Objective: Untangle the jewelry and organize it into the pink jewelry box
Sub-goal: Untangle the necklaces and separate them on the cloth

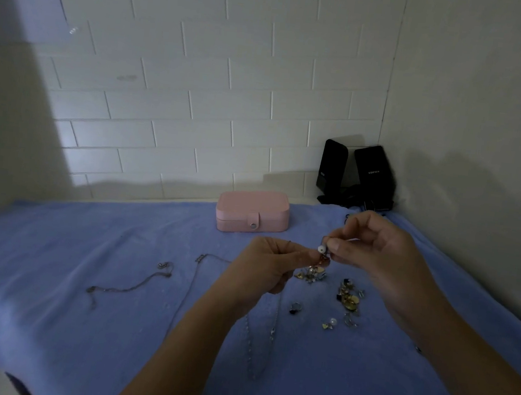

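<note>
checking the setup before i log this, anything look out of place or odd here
The pink rectangular jewelry box sits snapped shut at the back of the blue cloth, while small metal rings and charms lie scattered loose on it. The left hand and right hand pinch one tangled clump with a white bead. Nothing looks damaged.

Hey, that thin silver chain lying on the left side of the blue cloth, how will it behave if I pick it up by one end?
The chain lies in loose curves, so it will probably hang limp and swing. It looks very thin, so it is likely light. Its fine links may snag on the fuzzy blue cloth or knot easily.
</note>
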A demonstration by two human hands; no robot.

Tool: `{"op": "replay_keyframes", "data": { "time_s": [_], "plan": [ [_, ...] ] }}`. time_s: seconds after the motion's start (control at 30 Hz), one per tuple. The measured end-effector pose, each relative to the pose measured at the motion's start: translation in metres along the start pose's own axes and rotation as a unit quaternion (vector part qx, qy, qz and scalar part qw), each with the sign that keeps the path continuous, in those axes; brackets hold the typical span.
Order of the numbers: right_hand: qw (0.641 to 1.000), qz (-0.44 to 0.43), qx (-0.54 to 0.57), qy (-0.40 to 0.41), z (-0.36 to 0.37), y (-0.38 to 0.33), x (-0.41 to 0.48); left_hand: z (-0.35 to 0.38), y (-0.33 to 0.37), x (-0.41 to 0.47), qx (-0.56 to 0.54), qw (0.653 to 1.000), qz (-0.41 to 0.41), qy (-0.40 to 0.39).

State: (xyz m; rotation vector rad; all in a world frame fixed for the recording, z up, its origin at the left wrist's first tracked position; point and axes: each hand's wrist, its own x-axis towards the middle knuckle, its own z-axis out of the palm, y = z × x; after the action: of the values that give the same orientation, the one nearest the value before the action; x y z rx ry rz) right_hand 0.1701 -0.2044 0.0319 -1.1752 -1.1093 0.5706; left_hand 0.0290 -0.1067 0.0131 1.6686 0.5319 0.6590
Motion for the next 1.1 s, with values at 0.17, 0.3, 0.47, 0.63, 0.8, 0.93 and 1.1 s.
{"op": "replay_keyframes", "data": {
  "time_s": [0.17,0.3,0.47,0.63,0.8,0.93,1.1],
  "plan": [
    [0.999,0.016,0.022,0.019,-0.001,0.000,0.001,0.002,0.003,-0.001,0.024,1.000,0.006,0.009],
    [0.995,0.052,0.081,0.001,-0.002,-0.002,0.003,0.002,0.005,-0.001,-0.027,0.998,0.007,0.060],
    [0.993,0.081,0.083,-0.009,0.005,0.003,0.002,0.004,0.006,-0.001,-0.054,0.998,0.005,0.021],
    [0.987,0.093,0.123,-0.035,0.002,0.003,0.005,0.001,0.005,0.001,-0.055,0.998,0.001,0.023],
    [0.994,0.069,0.066,-0.057,0.001,0.000,0.002,0.000,0.008,-0.003,-0.050,0.998,0.012,-0.025],
    [0.993,0.058,0.080,-0.068,0.000,-0.004,0.000,-0.002,0.010,-0.007,-0.014,0.996,-0.002,-0.090],
    [0.998,0.013,-0.026,-0.058,0.005,-0.002,0.000,0.002,0.011,-0.007,-0.020,0.998,0.016,-0.051]
  ]
}}
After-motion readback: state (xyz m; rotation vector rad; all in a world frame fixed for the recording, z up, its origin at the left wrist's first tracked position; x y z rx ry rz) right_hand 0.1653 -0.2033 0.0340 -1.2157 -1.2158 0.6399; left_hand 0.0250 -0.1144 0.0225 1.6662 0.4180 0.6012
